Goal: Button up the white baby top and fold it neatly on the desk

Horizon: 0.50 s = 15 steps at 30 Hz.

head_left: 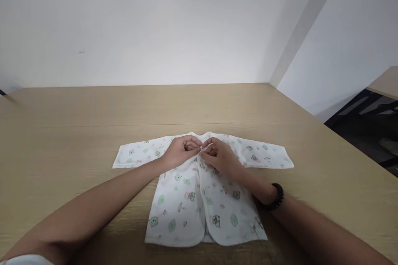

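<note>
A small white baby jacket (180, 198) with green and pink animal prints lies flat on the table, its sleeves spread to both sides. Its front edges meet near the neck and part toward the rounded hem. At the top of this front opening, my left hand (184, 149) pinches one edge between thumb and fingers. My right hand (221, 156) pinches the facing edge, its fingertips almost touching those of the left. Whatever fastening lies between the fingertips is too small and covered to make out. A black coiled band circles my right wrist.
The wooden table (93, 112) reaches back to a white wall (139, 29). Another white panel (348, 41) rises along the right side. Beyond the table's right edge are dark frame parts (367, 112) and a second tabletop (385, 83).
</note>
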Tool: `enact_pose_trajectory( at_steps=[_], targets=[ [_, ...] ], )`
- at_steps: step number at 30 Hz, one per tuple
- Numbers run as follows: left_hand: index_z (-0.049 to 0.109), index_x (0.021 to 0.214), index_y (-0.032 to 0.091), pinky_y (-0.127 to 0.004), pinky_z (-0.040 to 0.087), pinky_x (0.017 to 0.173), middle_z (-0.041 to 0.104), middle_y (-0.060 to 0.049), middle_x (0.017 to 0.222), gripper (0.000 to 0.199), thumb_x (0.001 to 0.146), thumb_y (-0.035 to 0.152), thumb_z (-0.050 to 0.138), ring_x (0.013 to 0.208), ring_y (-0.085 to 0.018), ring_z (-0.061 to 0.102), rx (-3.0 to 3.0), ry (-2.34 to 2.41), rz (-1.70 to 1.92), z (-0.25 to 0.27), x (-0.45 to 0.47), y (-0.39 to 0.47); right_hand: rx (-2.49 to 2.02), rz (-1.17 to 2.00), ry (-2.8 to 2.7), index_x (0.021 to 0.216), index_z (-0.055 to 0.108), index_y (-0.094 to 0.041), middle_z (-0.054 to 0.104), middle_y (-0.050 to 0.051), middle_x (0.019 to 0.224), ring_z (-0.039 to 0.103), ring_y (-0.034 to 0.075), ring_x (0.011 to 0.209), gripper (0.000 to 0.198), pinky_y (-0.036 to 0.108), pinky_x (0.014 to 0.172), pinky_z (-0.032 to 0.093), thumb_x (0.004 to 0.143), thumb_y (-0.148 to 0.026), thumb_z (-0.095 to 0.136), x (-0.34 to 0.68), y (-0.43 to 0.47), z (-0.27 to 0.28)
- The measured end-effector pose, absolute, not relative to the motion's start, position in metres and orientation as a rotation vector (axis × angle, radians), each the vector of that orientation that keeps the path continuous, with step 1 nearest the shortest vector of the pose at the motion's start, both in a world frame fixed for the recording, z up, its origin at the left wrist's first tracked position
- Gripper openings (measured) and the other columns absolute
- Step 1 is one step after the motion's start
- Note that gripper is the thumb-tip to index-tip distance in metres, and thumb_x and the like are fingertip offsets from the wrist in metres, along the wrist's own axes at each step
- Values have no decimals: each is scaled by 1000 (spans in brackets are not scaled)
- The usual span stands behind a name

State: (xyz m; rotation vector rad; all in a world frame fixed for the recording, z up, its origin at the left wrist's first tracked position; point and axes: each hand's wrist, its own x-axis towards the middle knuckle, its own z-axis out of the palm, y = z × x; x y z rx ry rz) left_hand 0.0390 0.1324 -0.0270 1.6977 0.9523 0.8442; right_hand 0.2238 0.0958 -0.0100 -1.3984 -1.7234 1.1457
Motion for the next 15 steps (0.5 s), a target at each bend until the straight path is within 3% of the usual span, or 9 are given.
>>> enact_pose_trajectory(
  at_steps=[4,7,9,12,13,15],
  targets=[
    [66,93,15,-25,48,65,68,-5,78,25,79,36,70,72,-15,63,1700,973,845,-26,39,133,-1173,1261,-2053,88,59,-21,62,-1,79,55,13,70,16,22,57,44,77,-27,68,247,100,10],
    [66,92,15,-24,48,64,67,-4,75,25,78,35,71,70,-14,62,1699,975,858,-26,39,132,-979,1376,-2297,90,64,-20,65,0,84,54,12,71,20,23,61,43,77,-32,73,256,99,23],
    [66,91,15,-24,48,63,67,-4,76,25,78,36,70,70,-14,62,1698,971,869,-26,40,131,-870,1443,-2354,100,65,-20,67,3,95,57,13,77,28,23,64,46,78,-35,74,251,92,30],
    [66,90,15,-23,48,63,67,-4,79,24,78,35,71,70,-13,61,1702,965,882,-26,40,131,-537,1493,-2424,123,60,-23,63,4,122,60,17,104,45,25,87,48,81,-33,72,232,64,36],
    [66,90,15,-23,48,64,67,-4,79,23,78,35,71,70,-13,61,1705,966,884,-27,40,131,-374,1514,-2450,127,58,-23,62,4,125,57,17,112,47,25,95,45,82,-30,71,226,52,38],
    [67,90,15,-23,47,65,67,-4,78,22,78,34,71,71,-13,61,1715,969,882,-28,39,132,-238,1562,-2562,131,57,-29,64,-3,124,58,17,114,49,22,92,47,83,-33,70,216,29,40]
  ],
)
